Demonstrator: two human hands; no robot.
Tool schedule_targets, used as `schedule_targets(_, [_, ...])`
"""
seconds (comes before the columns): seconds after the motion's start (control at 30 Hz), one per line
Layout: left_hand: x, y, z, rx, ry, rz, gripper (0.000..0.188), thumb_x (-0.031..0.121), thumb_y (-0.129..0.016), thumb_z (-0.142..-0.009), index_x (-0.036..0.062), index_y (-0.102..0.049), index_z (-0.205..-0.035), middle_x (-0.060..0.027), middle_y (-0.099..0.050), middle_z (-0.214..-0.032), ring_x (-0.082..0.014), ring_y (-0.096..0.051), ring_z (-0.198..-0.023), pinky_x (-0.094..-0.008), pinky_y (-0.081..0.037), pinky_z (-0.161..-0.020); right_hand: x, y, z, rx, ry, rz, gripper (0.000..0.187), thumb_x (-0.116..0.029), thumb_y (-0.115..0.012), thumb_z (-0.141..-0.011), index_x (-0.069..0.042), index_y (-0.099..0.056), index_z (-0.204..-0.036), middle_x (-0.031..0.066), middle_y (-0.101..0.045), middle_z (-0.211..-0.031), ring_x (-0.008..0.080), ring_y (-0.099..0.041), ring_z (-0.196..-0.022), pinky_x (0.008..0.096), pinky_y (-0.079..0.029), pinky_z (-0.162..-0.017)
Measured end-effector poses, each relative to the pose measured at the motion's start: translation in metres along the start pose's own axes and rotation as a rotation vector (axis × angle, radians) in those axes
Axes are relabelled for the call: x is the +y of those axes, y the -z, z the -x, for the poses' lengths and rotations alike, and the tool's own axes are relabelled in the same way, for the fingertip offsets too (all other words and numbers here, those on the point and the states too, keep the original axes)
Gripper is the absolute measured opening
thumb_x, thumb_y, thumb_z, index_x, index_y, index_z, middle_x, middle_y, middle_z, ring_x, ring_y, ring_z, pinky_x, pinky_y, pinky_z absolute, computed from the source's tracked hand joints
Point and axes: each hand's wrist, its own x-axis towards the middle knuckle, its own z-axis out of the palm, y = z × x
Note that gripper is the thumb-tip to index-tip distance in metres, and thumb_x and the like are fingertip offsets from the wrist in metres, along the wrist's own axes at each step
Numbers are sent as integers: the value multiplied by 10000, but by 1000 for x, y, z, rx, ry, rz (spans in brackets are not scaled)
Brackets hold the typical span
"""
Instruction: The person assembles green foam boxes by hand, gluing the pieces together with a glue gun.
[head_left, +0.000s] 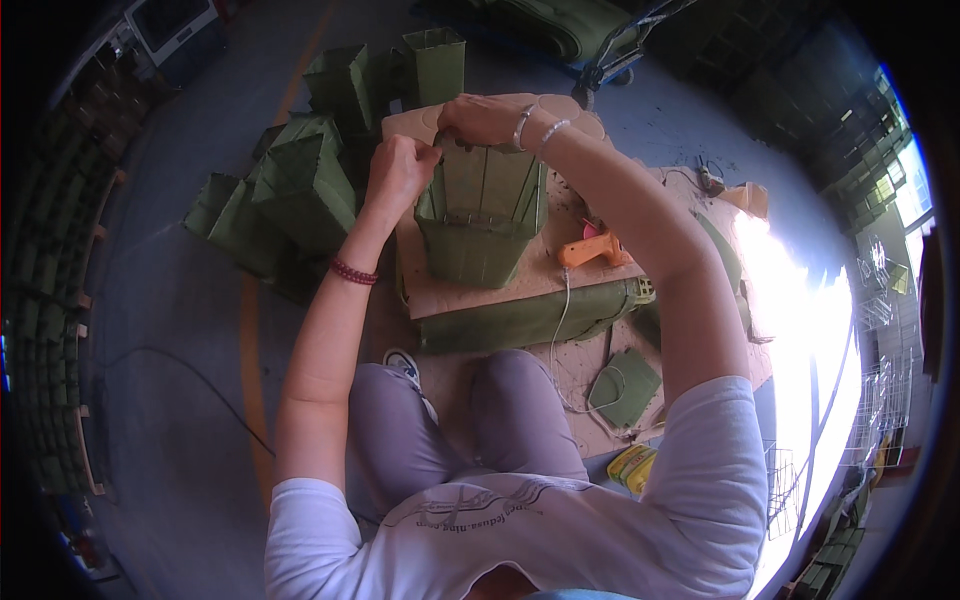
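A green, tapered, open-topped container lies in front of me on a cardboard-covered work surface. My left hand is closed at its far left corner, with thumb and fingers pinched on the rim. Bent over the far rim, my right hand has its fingers curled down on the edge; the fingertips are partly hidden. An orange glue gun rests to the right of the container, its pale cord hanging down toward my knees.
Several similar green containers stand on the floor at the left. A long green piece lies along the near edge. Green flat pieces and a yellow package sit at lower right. Behind stands a blue cart with green material.
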Motion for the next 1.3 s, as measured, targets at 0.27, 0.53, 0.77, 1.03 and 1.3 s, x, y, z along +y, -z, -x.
schedule_targets(0.27, [2, -21, -2, 224, -94, -308, 146, 104, -629, -736, -21, -640, -660, -265, -590, -689, -427, -621, -735, -470, -490, -646, -11, -26, 4, 330, 70, 350, 66, -39, -600, -723, -7, -647, -757, 188, -656, -771, 358, -663, -788, 412, -527, -673])
schedule_targets(0.53, [22, 5, 20, 120, -24, -162, 395, 328, -656, -866, -41, -663, -723, -257, -588, -667, -441, -602, -707, -455, -467, -594, 9, 12, 23, 46, -3, -1, 151, -105, -570, -801, -35, -685, -869, 163, -687, -897, 331, -667, -905, 379, -531, -807])
schedule_targets(0.77, [25, 1, 37, 77, 12, -157, 221, 176, -657, -839, -39, -687, -799, -223, -615, -659, -375, -641, -651, -428, -462, -562, -3, 6, 15, 169, 45, -79, 193, -59, -590, -788, -27, -681, -956, 158, -681, -916, 320, -648, -955, 382, -516, -849])
schedule_targets(1.03, [30, -15, 39, 187, -11, -237, 190, 138, -649, -820, -26, -668, -727, -224, -625, -692, -407, -618, -668, -452, -483, -585, 1, 4, 2, 46, 207, 190, 176, -33, -638, -737, -19, -684, -906, 173, -668, -959, 320, -642, -963, 385, -522, -828])
schedule_targets(1.3, [28, -22, 46, 244, 60, -222, 202, 156, -636, -826, -27, -665, -744, -219, -633, -713, -408, -623, -705, -453, -490, -610, -14, -11, -3, 89, 208, 388, 98, -66, -635, -756, 1, -653, -826, 168, -670, -862, 317, -661, -899, 401, -542, -767])
